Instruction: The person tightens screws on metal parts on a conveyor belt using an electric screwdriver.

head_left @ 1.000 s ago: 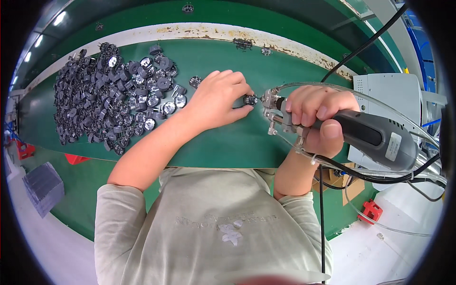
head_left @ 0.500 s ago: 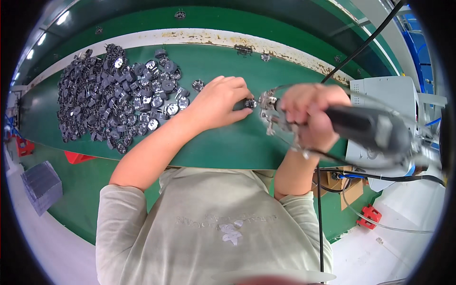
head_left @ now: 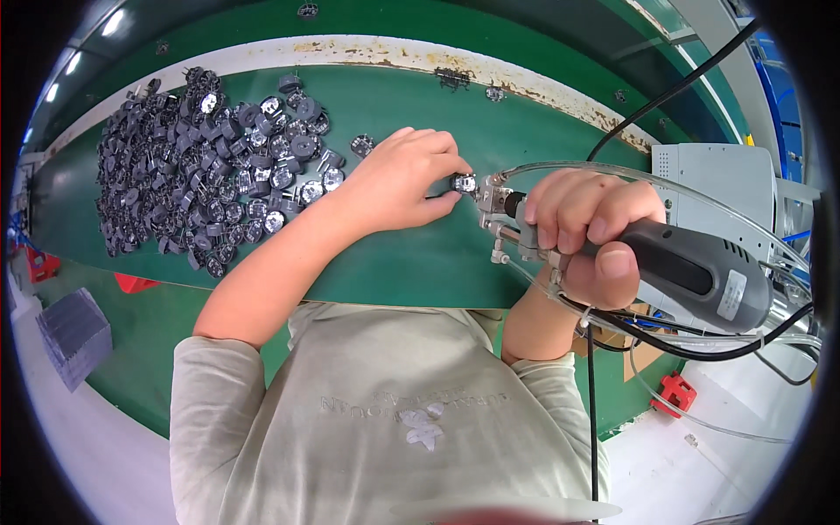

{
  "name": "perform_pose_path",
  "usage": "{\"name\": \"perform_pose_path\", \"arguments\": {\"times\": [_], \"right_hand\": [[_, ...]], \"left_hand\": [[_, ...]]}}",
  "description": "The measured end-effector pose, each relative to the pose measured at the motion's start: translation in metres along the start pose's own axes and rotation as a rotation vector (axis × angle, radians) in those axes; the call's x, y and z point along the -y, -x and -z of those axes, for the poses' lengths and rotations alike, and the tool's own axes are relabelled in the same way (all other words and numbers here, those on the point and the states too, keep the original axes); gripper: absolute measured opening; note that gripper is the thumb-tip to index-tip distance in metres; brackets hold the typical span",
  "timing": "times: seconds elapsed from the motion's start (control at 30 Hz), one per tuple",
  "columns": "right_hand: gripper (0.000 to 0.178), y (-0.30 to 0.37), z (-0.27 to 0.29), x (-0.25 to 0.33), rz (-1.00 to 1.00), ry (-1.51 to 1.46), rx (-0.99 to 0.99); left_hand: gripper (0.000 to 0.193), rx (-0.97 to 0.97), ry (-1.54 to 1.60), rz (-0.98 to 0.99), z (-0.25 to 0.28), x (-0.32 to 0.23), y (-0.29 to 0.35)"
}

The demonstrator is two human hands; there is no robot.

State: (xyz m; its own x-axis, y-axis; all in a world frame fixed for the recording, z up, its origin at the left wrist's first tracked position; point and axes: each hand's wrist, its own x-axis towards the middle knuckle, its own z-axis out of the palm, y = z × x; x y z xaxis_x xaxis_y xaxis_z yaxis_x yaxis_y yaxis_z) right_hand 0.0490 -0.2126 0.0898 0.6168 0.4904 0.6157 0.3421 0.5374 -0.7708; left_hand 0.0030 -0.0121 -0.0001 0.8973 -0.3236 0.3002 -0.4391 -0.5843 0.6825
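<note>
Between thumb and fingertips, my left hand (head_left: 409,182) pinches a small round black part (head_left: 464,183) whose silvery face points right. My right hand (head_left: 595,229) is wrapped round a dark grey powered screwdriver (head_left: 696,269), its body lying sideways. The metal head (head_left: 500,219) of the tool, fitted with clear tubes, points left and comes right up beside the part. Whether the tip touches it I cannot tell. One loose part (head_left: 361,145) lies just beyond my left wrist.
A large heap of the same round parts (head_left: 210,166) covers the left of the green table (head_left: 402,271). A light grey machine box (head_left: 722,188) stands at the right. Black cables and clear tubing (head_left: 744,214) run off the tool. A white ledge (head_left: 367,51) borders the back.
The screwdriver and my right hand, blurred before, are now sharp and a little lower. The part in my left hand now shows more of its silvery face.
</note>
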Motion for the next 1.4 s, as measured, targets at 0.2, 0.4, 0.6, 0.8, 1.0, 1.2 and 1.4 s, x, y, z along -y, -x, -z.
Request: {"name": "perform_pose_path", "arguments": {"times": [0.2, 0.4, 0.6, 0.8, 1.0, 1.2, 1.4], "right_hand": [[0.024, 0.002, -0.006, 0.001, -0.041, 0.032, 0.006], [0.026, -0.004, -0.012, -0.001, -0.039, 0.063, 0.007], [0.020, -0.015, -0.013, -0.009, 0.014, 0.151, 0.136], [0.026, -0.006, -0.016, -0.011, -0.172, 0.027, -0.060], [0.040, -0.013, -0.012, 0.030, 0.051, 0.030, -0.069], [0.038, -0.011, -0.010, 0.035, 0.119, -0.198, -0.357], [0.040, 0.016, -0.001, 0.034, 0.036, 0.041, -0.401]], "left_hand": [[0.028, 0.018, -0.001, 0.007, 0.000, -0.001, 0.002], [0.027, 0.012, -0.015, 0.000, 0.001, 0.000, 0.000], [0.024, 0.029, -0.050, -0.043, 0.002, -0.007, -0.001], [0.022, -0.033, -0.105, -0.087, -0.001, -0.009, -0.005], [0.025, -0.007, -0.336, -0.044, 0.037, -0.016, -0.019], [0.024, -0.088, -0.462, 0.160, 0.080, 0.070, -0.105], [0.046, -0.336, -0.684, 0.098, 0.080, 0.120, -0.119]]}}
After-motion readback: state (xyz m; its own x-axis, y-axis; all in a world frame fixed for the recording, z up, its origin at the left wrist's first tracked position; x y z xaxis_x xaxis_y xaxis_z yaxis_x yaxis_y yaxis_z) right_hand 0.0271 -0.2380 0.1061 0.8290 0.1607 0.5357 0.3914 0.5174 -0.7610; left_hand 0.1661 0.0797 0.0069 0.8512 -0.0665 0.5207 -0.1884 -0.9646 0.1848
